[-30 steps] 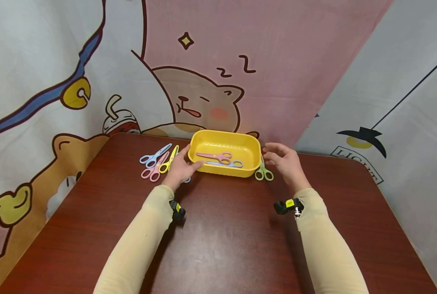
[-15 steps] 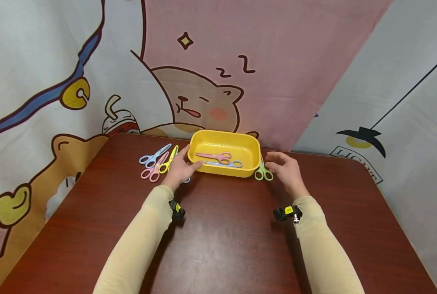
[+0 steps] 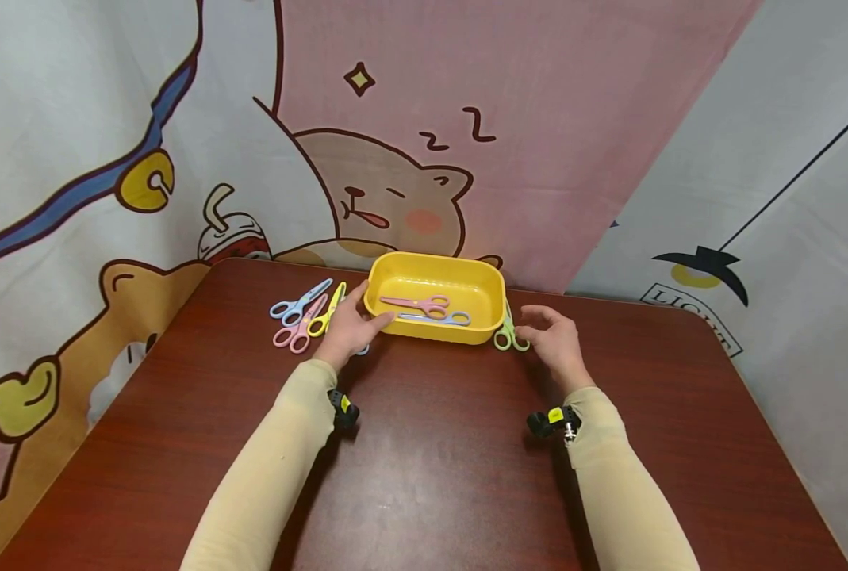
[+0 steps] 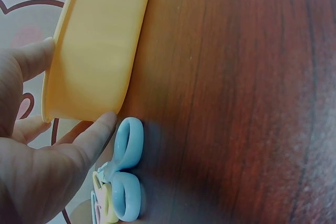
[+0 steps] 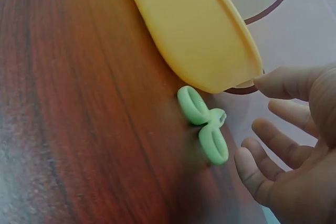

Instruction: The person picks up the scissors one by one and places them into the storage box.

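Note:
At the back of the table stands a yellow plastic bin [image 3: 434,332], pink scissors [image 3: 411,303] and blue scissors [image 3: 459,319] lying inside. My left hand [image 3: 347,331] holds its left end, thumb at the near rim and fingers against the end wall. Beneath that hand, a second pair of blue scissors [image 4: 135,196] shows only its handles. Green scissors [image 3: 503,343] lie against the bin's right end, handles toward me. My right hand [image 3: 555,346] hovers just right of them, holding nothing. In the right wrist view its fingers are spread beside the green handles, thumb tip near the bin's corner.
Left of the bin, blue scissors [image 3: 292,312], pink scissors [image 3: 298,336] and yellow scissors [image 3: 316,326] lie close together on the brown table [image 3: 424,476]. A printed curtain [image 3: 538,143] hangs right behind the table's far edge.
My right hand has moved down and slightly toward me, from beside the bin's rim to beside the green scissors' handles. The left hand and the bin have stayed put.

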### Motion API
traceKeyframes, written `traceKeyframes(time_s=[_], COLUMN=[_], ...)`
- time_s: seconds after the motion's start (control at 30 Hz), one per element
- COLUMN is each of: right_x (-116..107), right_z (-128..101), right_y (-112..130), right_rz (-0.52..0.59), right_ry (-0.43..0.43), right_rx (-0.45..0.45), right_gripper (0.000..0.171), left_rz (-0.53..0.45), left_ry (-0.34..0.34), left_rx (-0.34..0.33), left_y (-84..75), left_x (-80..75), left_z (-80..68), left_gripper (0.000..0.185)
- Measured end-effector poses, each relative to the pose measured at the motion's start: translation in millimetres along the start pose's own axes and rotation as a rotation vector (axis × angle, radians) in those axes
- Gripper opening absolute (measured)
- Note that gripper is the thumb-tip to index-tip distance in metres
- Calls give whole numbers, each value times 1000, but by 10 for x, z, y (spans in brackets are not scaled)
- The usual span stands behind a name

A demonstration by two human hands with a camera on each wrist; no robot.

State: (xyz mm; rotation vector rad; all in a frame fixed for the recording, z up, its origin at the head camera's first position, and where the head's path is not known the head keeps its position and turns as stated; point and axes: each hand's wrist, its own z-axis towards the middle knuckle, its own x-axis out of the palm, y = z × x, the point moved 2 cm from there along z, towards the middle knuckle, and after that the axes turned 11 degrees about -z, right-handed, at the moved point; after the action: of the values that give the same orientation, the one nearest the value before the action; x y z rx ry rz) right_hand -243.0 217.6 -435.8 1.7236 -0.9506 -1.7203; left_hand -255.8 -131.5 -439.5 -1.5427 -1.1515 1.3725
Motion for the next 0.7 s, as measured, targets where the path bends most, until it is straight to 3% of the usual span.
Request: traceKeyframes(time_s=[0.5,0.7], right_x=[180,212], right_z=[7,2], right_y=[-95,-84], right_rz=[-69,-102], right_ry=[-11,4], right_rx=[41,16], right_gripper=[53,57], left_rz=[-5,0], left_ry=[-3,-4], left_rx=[0,1], left_y=[-13,-21], left_x=[-7,-6], left_z=[-14,-20], left_gripper=[88,88])
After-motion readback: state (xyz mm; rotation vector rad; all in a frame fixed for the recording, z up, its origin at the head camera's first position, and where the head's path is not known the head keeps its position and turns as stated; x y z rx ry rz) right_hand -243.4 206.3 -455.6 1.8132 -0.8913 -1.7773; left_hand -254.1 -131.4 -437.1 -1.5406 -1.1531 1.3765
